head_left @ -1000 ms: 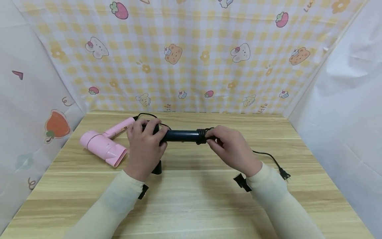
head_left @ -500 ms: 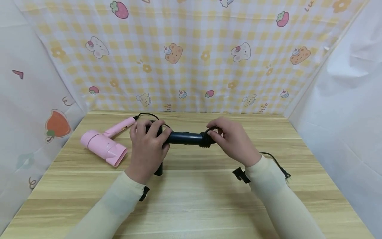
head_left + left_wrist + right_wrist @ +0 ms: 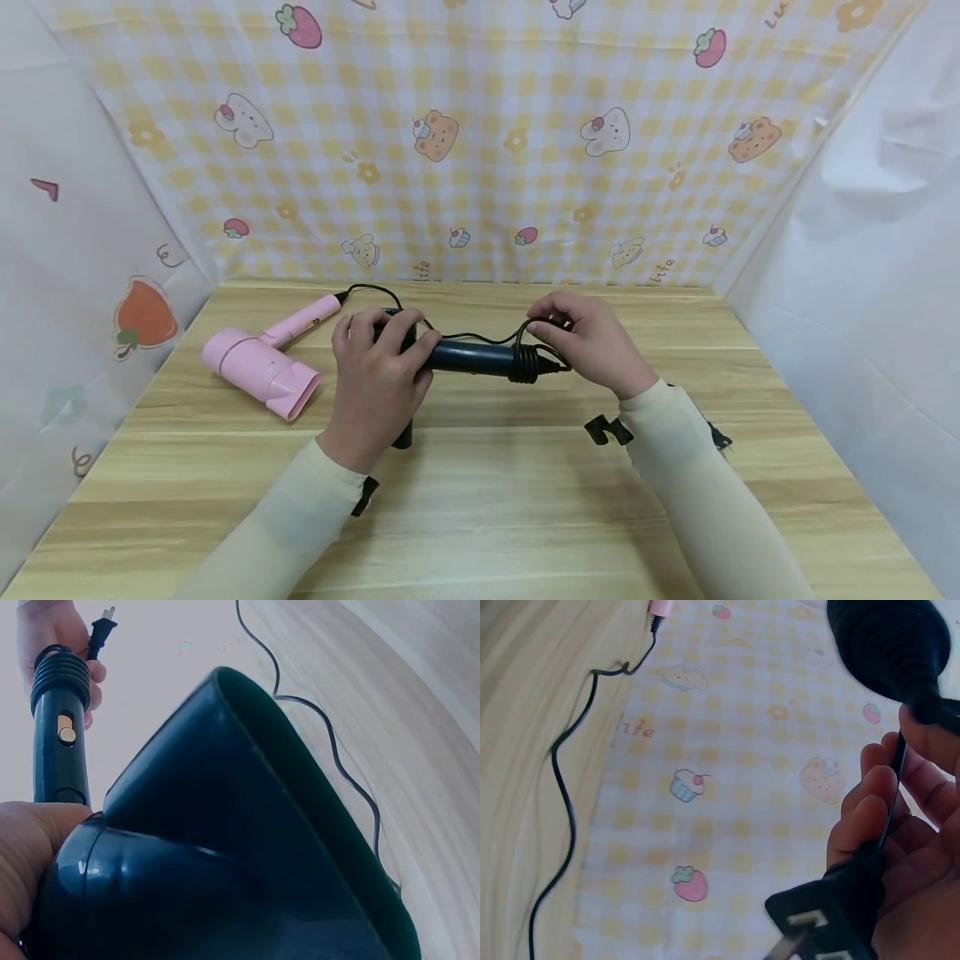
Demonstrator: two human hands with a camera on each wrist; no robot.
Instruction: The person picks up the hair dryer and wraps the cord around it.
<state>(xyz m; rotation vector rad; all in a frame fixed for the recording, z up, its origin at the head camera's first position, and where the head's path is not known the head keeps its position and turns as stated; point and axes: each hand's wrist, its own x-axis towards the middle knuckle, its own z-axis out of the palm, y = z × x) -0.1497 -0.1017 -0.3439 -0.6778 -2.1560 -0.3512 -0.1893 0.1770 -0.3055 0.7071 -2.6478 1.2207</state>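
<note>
A dark blue-black hair dryer (image 3: 472, 357) is held above the table, its handle pointing right. My left hand (image 3: 381, 379) grips it around its head; the nozzle (image 3: 247, 795) fills much of the left wrist view. Several turns of black cord (image 3: 522, 364) wrap the handle's end. My right hand (image 3: 592, 342) holds the cord just beyond the handle, thumb against fingers. The cord's plug (image 3: 836, 900) sits by the curled fingers in the right wrist view, and the plug (image 3: 103, 631) also shows beside the hand in the left wrist view.
A pink hair dryer (image 3: 262, 371) lies on the wooden table (image 3: 465, 517) at the left. Its black cord (image 3: 566, 795) runs along the table's back. Another plug (image 3: 720, 437) lies at the right, partly behind the right sleeve. A patterned curtain (image 3: 480, 167) stands behind.
The dark hair dryer and left hand have shifted slightly right and nearer. My right hand has moved slightly up and right from the handle's end, and a loop of cord now shows between them.
</note>
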